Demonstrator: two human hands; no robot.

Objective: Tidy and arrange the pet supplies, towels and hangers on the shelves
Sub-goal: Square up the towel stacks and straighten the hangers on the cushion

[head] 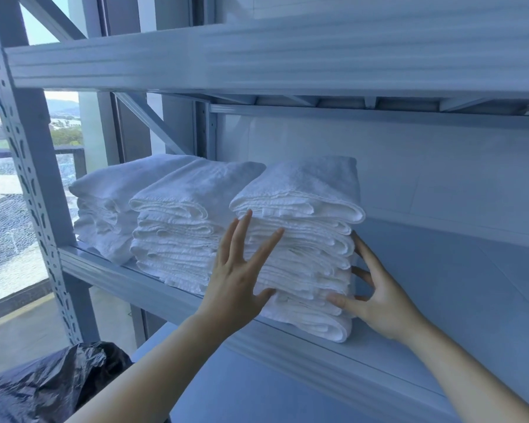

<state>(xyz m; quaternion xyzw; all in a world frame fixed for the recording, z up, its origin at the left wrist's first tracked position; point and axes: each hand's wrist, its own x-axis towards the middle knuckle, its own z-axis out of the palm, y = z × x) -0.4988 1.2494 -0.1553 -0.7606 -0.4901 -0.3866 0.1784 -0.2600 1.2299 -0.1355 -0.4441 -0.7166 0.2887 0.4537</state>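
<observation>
The tall stack of folded white terry towels (303, 193) stands between both hands on the pale metal shelf (440, 300). The left hand (237, 276) lies flat, fingers spread, on its front. The right hand (382, 306) is open, touching its right side.

We see three stacks of folded white towels side by side on the grey shelf (440, 285). The right stack (297, 239) sits between our hands: left hand (235, 288) fingers (242, 236) flat on its front folds, right hand (382, 303) fingers (364, 251) touching its side. The middle stack (171, 227) stands just left of our left fingers, with the left stack (104, 203) beyond it.
</observation>
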